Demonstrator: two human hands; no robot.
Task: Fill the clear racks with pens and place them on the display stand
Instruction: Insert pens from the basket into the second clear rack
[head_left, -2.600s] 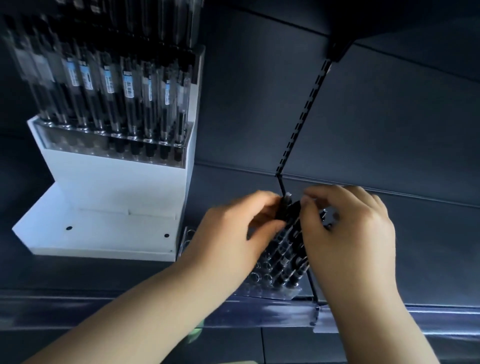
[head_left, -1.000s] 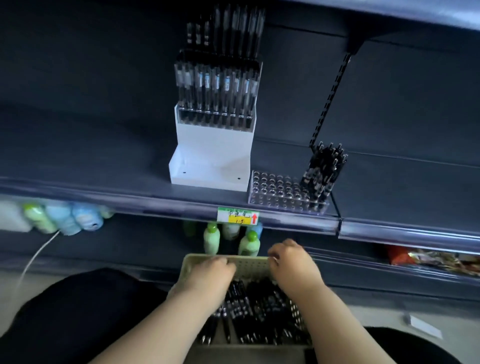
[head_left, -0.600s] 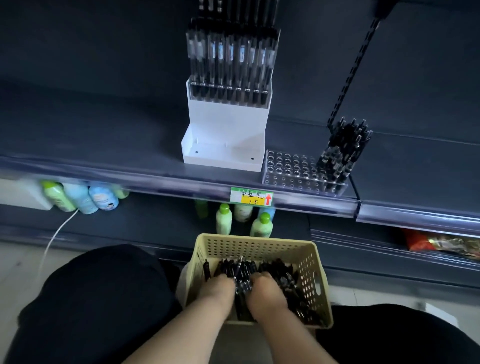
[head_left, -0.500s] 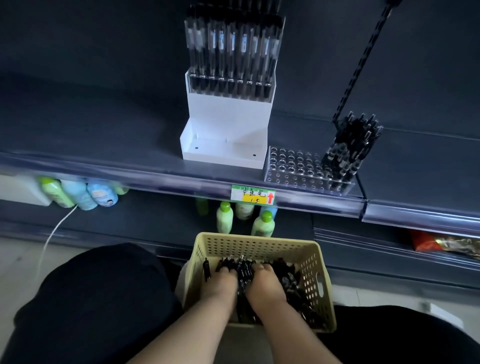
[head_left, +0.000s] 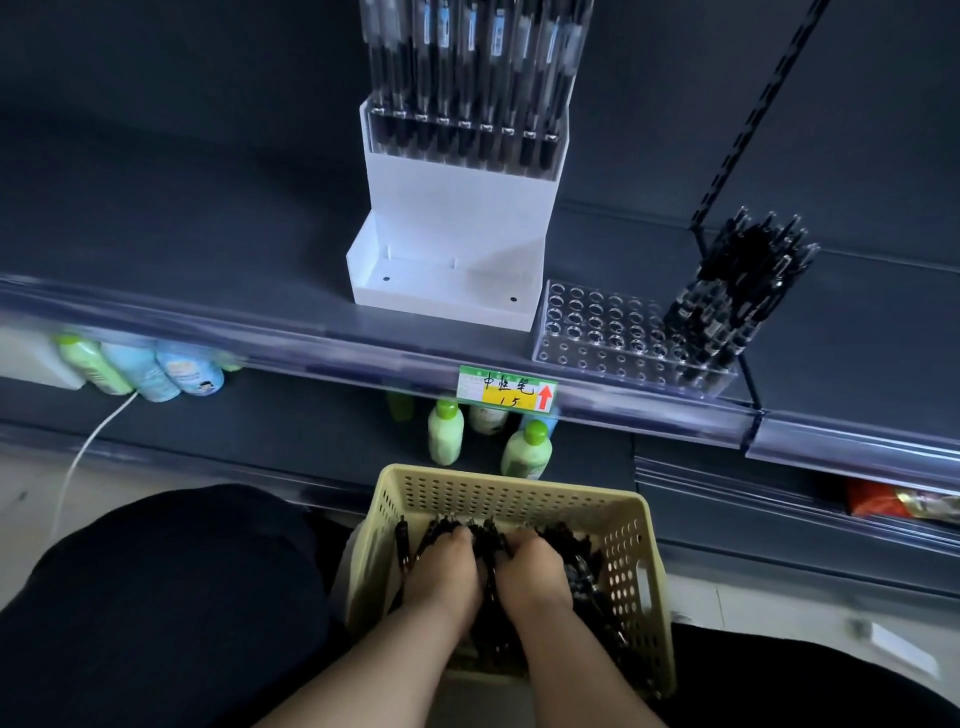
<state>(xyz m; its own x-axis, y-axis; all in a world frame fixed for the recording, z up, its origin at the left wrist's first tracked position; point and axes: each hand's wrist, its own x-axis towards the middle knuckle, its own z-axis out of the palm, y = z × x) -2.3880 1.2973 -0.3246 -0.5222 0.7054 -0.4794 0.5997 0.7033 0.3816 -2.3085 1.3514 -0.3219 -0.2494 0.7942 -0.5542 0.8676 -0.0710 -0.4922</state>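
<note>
In the head view, the left hand (head_left: 447, 566) and right hand (head_left: 530, 566) have been brought down from the rack (head_left: 608, 327) into the basket (head_left: 509, 475), side by side among the loose pens (head_left: 576, 561). Fingers are curled downward with tips buried, so whether anything is gripped cannot be told. Only the rack's right end is filled, beside the stand (head_left: 452, 208), so another handful is probably being gathered; since half a second earlier the hands have scarcely shifted.

Dark shop shelving (head_left: 156, 234), pale floor (head_left: 36, 499)
</note>
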